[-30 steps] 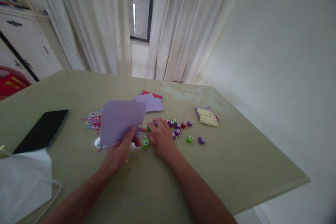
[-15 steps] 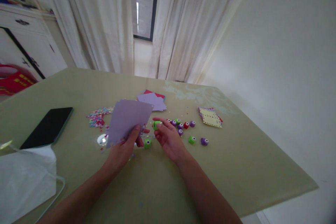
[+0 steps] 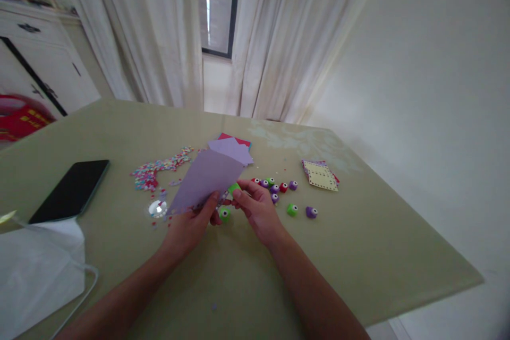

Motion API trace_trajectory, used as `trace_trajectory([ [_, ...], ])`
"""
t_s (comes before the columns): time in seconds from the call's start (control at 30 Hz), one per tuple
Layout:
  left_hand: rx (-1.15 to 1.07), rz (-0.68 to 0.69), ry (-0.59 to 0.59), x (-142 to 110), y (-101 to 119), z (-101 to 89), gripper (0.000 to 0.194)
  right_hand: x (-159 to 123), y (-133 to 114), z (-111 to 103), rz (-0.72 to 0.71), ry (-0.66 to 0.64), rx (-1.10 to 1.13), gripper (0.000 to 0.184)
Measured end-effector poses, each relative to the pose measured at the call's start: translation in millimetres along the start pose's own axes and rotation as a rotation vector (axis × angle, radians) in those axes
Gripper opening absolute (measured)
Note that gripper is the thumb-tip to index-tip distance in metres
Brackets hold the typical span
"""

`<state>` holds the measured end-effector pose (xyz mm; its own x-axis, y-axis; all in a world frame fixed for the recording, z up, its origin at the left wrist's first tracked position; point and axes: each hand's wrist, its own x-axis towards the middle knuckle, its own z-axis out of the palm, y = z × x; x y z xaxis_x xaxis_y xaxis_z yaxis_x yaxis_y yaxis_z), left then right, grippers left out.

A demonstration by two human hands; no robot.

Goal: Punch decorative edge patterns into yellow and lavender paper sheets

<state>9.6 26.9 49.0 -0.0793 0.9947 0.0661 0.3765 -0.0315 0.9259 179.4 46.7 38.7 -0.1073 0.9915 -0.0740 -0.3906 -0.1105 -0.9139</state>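
Observation:
My left hand (image 3: 198, 226) is closed on a sheet of purple paper (image 3: 209, 175), thumb on top, with small punched holes along its near edge. Between the thumb and fingers of my right hand (image 3: 257, 207) is a small green craft punch (image 3: 234, 188), which meets the paper's right edge. Whether the paper lies inside its slot I cannot tell. Under the hands stands another green punch (image 3: 225, 214). Several purple, red and green punches (image 3: 274, 189) cluster just beyond my right hand, with a green one (image 3: 292, 209) and a purple one (image 3: 311, 212) to the right.
Punched confetti (image 3: 155, 170) lies left of the paper. Behind it is a stack of coloured paper (image 3: 233, 147). Punched cards, a yellow one (image 3: 322, 176) on top, lie at the right. A black tablet (image 3: 71, 190) and a white face mask (image 3: 43, 276) occupy the left side.
My right hand has brought the green punch left to the paper's edge. The purple paper has tilted and shifted right, uncovering more confetti.

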Motion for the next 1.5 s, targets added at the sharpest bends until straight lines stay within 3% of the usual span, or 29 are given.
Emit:
trace_trajectory([
  [0.4,-0.073,-0.066,-0.079,1.5,-2.8,0.9,0.046,2.3,0.4,-4.8,-0.002,-0.018,-0.133,0.039],
  [0.6,-0.081,-0.031,-0.077,2.8,-6.4,2.2,0.043,-0.7,-4.8,-1.4,-0.018,-0.065,-0.187,0.036],
  [1.03,-0.229,-0.041,-0.154,3.0,-7.8,5.4,0.032,-0.8,-3.9,-1.5,0.03,-0.075,-0.115,0.044],
  [1.27,-0.196,-0.049,-0.132,2.1,-5.1,6.1,0.033,-2.5,-2.4,3.5,0.005,-0.098,-0.044,0.039],
  [1.5,-0.256,-0.011,-0.055,4.7,-8.2,2.0,0.034,2.5,-6.4,-6.2,0.013,-0.02,-0.146,0.038],
])
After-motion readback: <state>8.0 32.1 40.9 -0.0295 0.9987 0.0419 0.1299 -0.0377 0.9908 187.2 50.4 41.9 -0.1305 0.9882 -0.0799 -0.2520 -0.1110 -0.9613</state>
